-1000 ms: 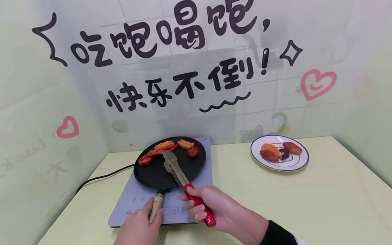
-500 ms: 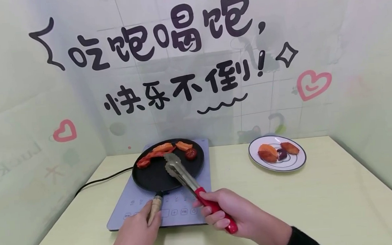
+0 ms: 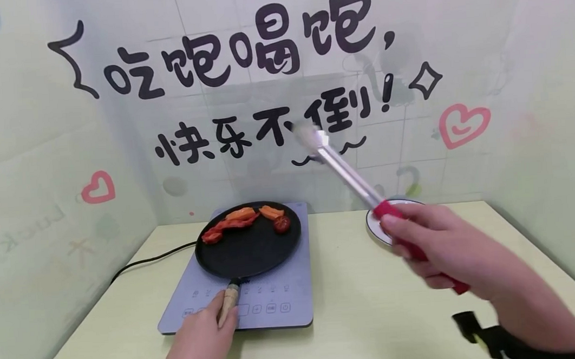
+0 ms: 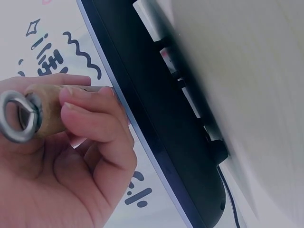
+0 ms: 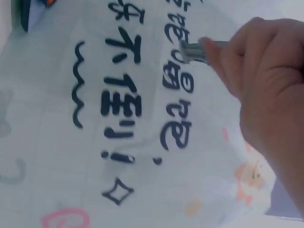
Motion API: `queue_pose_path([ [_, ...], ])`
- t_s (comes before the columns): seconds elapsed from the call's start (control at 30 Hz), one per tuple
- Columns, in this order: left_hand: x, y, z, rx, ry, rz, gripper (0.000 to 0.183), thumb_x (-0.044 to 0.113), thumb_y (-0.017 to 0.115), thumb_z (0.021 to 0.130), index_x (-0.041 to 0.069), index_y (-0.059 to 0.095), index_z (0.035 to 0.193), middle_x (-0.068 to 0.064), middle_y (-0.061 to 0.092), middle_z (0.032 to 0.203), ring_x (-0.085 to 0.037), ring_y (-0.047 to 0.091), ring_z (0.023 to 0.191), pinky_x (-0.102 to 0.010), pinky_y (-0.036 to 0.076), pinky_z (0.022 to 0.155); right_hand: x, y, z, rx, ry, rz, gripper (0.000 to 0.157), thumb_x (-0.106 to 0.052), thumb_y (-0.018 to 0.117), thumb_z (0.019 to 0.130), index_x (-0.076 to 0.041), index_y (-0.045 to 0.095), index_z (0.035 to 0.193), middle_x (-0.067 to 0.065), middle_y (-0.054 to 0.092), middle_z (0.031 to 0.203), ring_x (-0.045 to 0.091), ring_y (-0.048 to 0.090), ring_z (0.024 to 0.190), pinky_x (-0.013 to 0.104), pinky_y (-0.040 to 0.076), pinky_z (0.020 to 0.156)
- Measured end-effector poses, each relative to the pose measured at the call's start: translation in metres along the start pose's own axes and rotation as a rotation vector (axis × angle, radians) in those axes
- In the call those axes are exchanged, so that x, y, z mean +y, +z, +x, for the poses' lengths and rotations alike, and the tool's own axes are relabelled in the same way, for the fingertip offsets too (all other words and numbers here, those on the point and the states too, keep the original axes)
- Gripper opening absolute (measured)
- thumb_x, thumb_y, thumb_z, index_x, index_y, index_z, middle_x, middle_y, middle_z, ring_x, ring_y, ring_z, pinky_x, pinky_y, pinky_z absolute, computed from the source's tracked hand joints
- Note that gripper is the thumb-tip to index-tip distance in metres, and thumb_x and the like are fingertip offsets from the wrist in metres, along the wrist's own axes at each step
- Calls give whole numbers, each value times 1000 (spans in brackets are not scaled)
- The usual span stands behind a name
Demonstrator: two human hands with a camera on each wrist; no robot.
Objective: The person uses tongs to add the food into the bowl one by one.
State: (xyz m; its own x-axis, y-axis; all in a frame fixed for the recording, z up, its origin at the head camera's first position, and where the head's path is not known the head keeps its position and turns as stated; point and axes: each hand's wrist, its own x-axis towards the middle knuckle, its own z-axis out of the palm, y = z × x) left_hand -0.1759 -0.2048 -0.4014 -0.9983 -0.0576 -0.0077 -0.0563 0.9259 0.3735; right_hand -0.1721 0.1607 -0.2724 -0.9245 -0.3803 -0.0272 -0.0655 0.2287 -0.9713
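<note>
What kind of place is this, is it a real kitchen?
It looks more like a cooking corner set up on a table than a full kitchen, though I can't see everything. A pan of food is on a flat hob, tongs are held up, and big lettering decorates the wall.

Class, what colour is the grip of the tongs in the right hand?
The grip is red; it shows best in the head view.

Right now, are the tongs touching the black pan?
Apart: the head view shows the tongs held high, with wall showing between them and the black pan.
</note>
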Motion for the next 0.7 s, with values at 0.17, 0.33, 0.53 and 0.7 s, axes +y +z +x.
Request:
queue_pose_path([
  [0.17,2,-3,0,-4,-7,2,63,38,51,97,-6,42,142,-28,61,116,-27,59,82,-41,45,65,7,-36,-11,221,116,-406,48,-50,45,99,-7,44,119,7,42,65,16,37,41,28,30,34],
  [0.33,1,-4,1,-21,-30,-2,64,38,51,97,-6,41,143,-24,64,108,-26,55,77,-39,44,63,29,-65,-4,244,278,-670,37,-29,39,105,8,41,110,7,47,62,20,53,46,36,44,44],
  [0.53,-1,-3,-1,-11,-21,19,63,38,50,97,-5,42,142,-30,58,121,-37,61,98,-47,48,70,56,-80,6,136,420,-673,21,-14,41,100,4,40,91,3,43,58,14,40,43,28,39,44],
  [0.7,0,-3,-1,-15,-25,17,63,38,50,97,-5,42,142,-28,61,116,-31,61,87,-44,47,66,66,-89,7,84,451,-680,16,-10,43,95,0,42,83,3,45,58,11,33,42,24,34,41],
])
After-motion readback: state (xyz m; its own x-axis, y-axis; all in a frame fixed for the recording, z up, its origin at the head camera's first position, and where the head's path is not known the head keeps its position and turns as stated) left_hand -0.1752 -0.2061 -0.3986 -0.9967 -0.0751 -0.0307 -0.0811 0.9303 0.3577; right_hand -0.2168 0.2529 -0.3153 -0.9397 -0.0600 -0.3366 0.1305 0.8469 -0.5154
